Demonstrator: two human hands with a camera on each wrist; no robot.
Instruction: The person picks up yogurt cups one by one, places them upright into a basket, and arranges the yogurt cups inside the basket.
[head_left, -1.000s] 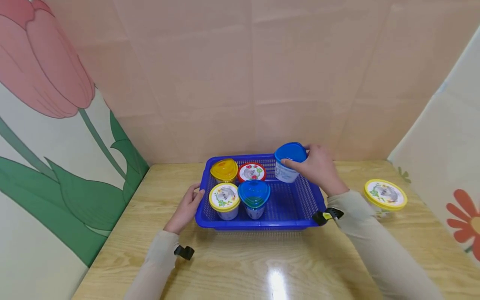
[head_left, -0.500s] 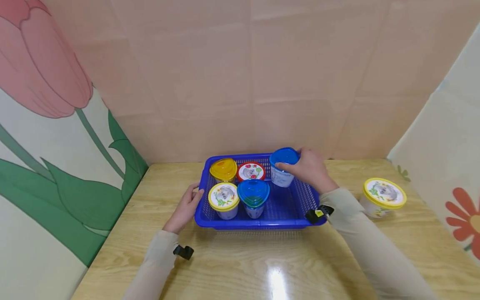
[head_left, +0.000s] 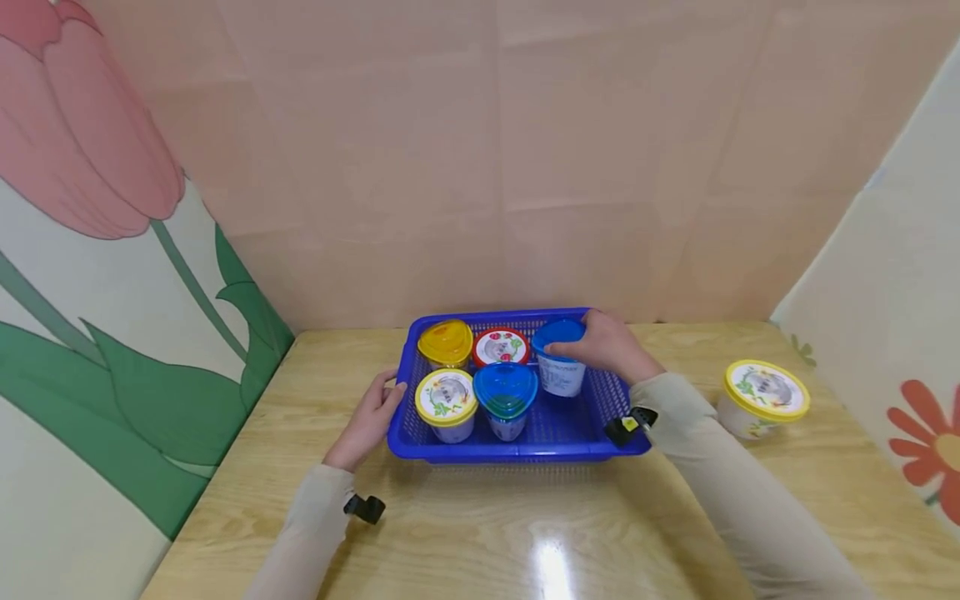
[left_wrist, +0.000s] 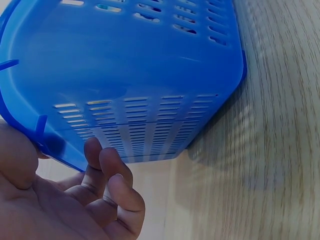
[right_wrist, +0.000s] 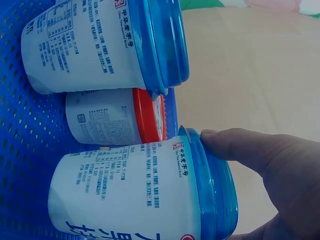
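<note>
My right hand [head_left: 611,346] grips a white yogurt cup [head_left: 561,377] by its blue lid, thumb on one side. The cup is upright in the back of the blue plastic basket [head_left: 517,452], right of a red-lidded cup [head_left: 501,347]. In the right wrist view the held cup [right_wrist: 125,195] shows printed text; whether its base touches the basket floor I cannot tell. My left hand [head_left: 367,422] holds the basket's left rim, thumb over the edge, fingers under it. Also in the basket are another blue-lidded cup [head_left: 506,387], a yellow-lidded cup [head_left: 446,396] and an amber-lidded cup [head_left: 446,340].
A yellow-lidded cup [head_left: 765,400] stands on the wooden table [head_left: 450,533] to the right of the basket. Behind the table rises a plain beige backdrop [head_left: 480,167]. Flower-printed panels stand at both sides.
My right hand has lowered the blue-lidded cup into the basket and moved it slightly left, towards the red-lidded cup. My left hand stays on the rim.
</note>
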